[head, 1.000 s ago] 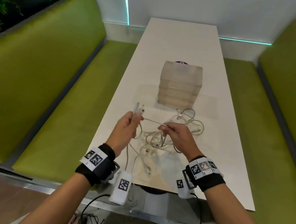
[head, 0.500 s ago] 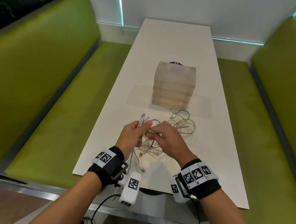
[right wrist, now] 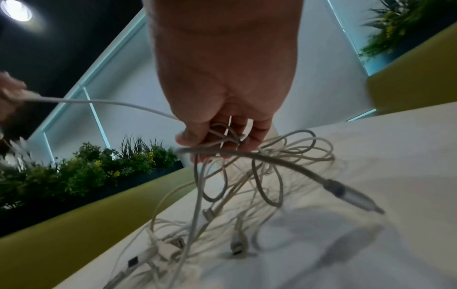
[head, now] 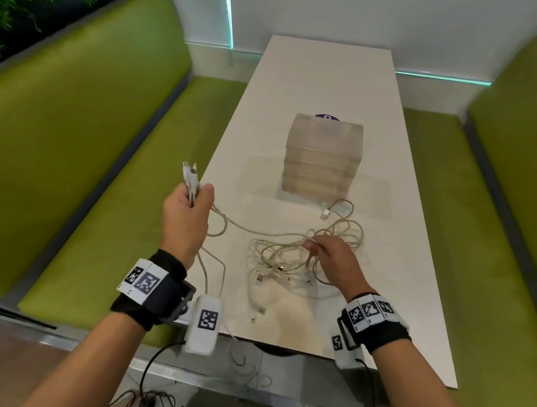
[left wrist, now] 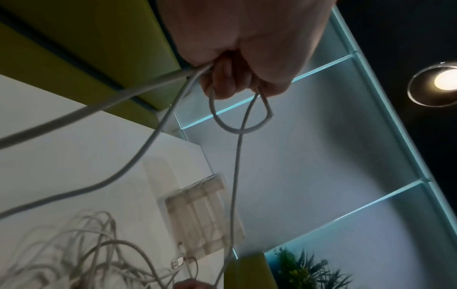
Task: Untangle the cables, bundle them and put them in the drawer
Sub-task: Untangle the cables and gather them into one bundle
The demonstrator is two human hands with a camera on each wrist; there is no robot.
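Benches (head: 71, 157) in green upholstery are flanking the white table (head: 323, 84) on the left and right. Left hand (head: 186, 218), raised at the table's left edge, is gripping a white cable (head: 234, 222) in a closed fist, two plug ends (head: 189, 172) sticking up above the thumb. This cable is stretching right to the right hand (head: 333, 258), whose curled fingers are pinching strands at the top of the cable tangle (head: 289, 267). Most of the tangle is lying on the near half of the table, loops spreading toward the translucent drawer unit (head: 322, 157), which is standing just beyond at mid-table with its drawers closed.
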